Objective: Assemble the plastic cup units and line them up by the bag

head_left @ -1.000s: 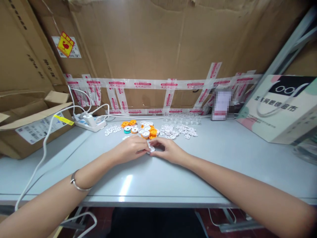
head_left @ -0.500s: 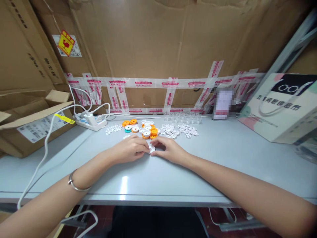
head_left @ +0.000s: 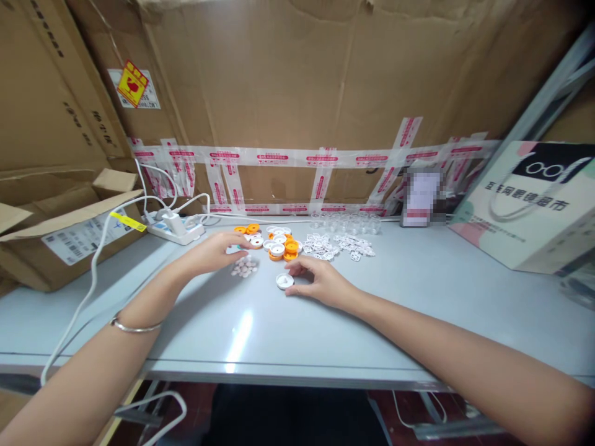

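Left hand (head_left: 218, 251) moved off white cup (head_left: 281, 286) toward left, fingers parted, seemingly empty. Right hand (head_left: 317, 280) grips cup, below frame centre; insert (head_left: 285, 280) apparently in, small discs (head_left: 244, 267) left loose.

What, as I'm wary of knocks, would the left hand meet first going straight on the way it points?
The left hand would likely meet the white round piece just ahead; depth is unclear, so they may be touching.

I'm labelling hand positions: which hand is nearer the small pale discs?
Left. The left hand has its fingertips just above the small pale discs in the picture; the right hand is off to their right, at the white cup.
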`<state>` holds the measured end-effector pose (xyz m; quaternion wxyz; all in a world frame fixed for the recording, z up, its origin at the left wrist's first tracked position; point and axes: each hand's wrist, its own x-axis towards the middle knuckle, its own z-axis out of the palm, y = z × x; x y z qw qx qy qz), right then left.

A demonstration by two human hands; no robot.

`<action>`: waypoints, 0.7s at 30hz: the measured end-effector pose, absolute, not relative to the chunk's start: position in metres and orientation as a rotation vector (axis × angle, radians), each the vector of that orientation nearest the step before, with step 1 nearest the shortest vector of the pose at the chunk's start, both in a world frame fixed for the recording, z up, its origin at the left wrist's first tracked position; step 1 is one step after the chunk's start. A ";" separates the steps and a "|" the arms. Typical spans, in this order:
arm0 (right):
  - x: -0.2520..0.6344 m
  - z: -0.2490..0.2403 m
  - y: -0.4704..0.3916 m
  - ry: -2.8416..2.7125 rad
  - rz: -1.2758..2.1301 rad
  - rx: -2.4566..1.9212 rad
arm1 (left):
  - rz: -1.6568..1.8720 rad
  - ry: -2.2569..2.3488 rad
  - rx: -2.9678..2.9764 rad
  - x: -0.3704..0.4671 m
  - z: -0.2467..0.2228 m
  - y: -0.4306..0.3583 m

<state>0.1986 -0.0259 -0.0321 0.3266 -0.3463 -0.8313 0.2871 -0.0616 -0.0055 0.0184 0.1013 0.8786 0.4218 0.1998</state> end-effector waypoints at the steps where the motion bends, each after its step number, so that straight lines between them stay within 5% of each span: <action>1: 0.199 -0.032 -0.026 -2.177 0.757 -0.909 | 0.504 1.312 2.591 -0.068 0.020 -0.003; 21: 0.201 -0.028 -0.029 -2.053 0.808 -0.912 | 0.152 1.378 2.603 -0.060 0.015 -0.008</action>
